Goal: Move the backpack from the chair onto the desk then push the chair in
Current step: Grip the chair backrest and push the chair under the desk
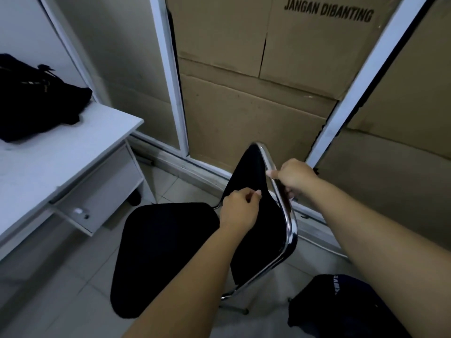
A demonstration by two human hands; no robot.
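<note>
The backpack (36, 98) lay slumped on the white desk (73, 154), a soft black heap of fabric with a zip pull standing up from its top, well apart from the chair (166, 254). Judging by that, the 1st half of the task looked done, and the chair remained to be pushed in.

Both hands were on the chair's backrest, probably to steer it toward the desk. The left hand (240, 211) was curled against the front of the black padded back, fingers folded in as if pinching the fabric edge; how firm that hold was could not be told. The right hand (294, 178) was wrapped around the chrome tube that rimmed the backrest, thumb laid along the metal.

The seat was bare, a rounded black cushion with a matte cloth look, while the frame shone smooth and curved. The desk was flat laminate with a drawer unit under it. Pale floor tiles lay beneath, and flattened cardboard (268, 93) leaned behind white frames. Another dark bag (341, 306) sat on the floor at lower right.
</note>
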